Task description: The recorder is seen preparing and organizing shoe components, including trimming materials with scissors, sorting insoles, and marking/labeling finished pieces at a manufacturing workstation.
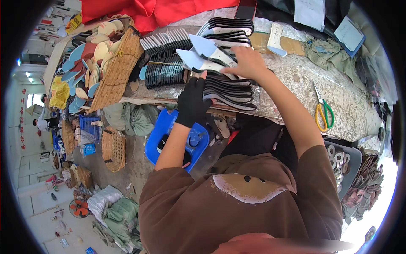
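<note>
Two shoe insoles, white with pale blue ends, lie fanned out above a pile on the workbench. My right hand, bare, closes its fingers on their right ends. A black fingerless glove covers my left hand, which is curled round the left end of a stack of dark-edged insoles; part of its grip is hidden. Beyond my hands rises another insole stack. To the left stand tight rows of black-edged insoles. A single white insole lies apart, farther right.
Yellow-and-green-handled scissors rest on the worn workbench. Behind a woven bamboo panel at left are heaped loose insole pieces. Below the bench edge is a blue plastic stool. A grey bin with rolls stands at right.
</note>
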Demonstrator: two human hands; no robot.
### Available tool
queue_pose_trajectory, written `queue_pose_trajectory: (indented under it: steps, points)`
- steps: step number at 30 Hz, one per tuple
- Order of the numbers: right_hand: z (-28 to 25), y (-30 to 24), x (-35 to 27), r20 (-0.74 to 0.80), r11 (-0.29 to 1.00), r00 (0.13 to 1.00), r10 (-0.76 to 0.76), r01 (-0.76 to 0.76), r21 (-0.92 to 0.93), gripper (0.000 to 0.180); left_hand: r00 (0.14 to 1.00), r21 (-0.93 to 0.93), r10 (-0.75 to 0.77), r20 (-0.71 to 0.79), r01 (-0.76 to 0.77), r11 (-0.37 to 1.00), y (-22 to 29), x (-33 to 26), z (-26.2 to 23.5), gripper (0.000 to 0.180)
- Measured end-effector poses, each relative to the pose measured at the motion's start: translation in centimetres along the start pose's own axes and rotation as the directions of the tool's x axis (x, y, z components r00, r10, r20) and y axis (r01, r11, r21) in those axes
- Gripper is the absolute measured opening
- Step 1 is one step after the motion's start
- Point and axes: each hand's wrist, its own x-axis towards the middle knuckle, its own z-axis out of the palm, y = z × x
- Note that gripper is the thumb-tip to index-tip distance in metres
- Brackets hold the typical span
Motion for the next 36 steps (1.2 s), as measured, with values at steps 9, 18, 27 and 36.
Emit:
queue_pose_trajectory:
  steps: [9,18,27,36]
  points:
    - [-0.9,-1.9,-0.2,0.206,0.974,0.965,-0.163,0.124,0.189,0.082,0.993,-0.008,-0.084,-0.079,0.084,0.996,0.9,-2.3,0.0,0.078]
    - [-1.0,-1.0,0.7,0.346,0.975,0.924,-0.164,0.099,0.199,0.083,0.994,-0.061,-0.052,-0.098,0.046,0.997,0.7,-1.8,0.5,0.076]
    - [-2.5,0.8,-0.3,0.027,0.917,0.942,-0.335,0.332,-0.219,0.053,0.975,0.174,0.076,-0.211,-0.039,0.984,2.7,1.7,1.7,0.076]
    - [-0.3,-0.4,-2.1,-0.11,0.942,0.947,-0.302,0.278,-0.189,0.053,0.974,0.381,0.118,-0.192,-0.037,0.924,3.4,1.7,-0.9,0.09]
